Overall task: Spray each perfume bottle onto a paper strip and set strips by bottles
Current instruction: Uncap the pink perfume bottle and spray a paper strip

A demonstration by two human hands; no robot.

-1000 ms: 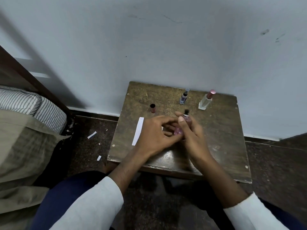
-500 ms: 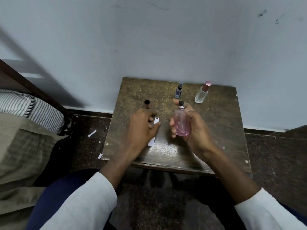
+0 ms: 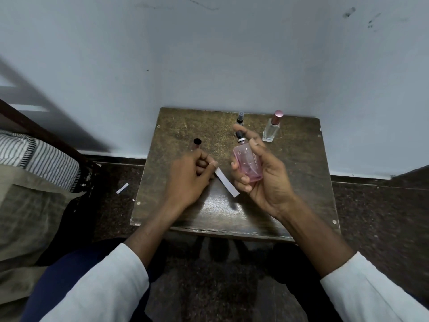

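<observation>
Slanting near-right from the left hand [image 3: 188,180] pinching it, the paper strip [image 3: 226,183] is brought beside the pink bottle [image 3: 248,165] grasped upright in the right hand [image 3: 262,180].

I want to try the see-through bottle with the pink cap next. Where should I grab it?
Take the clear bottle by its flat glass body, below the pink cap, coming from the right. It stands upright near the table's back edge, and the right hand holding the pink bottle sits on its left. The square sides look easy for a grip between fingers and thumb.
</observation>
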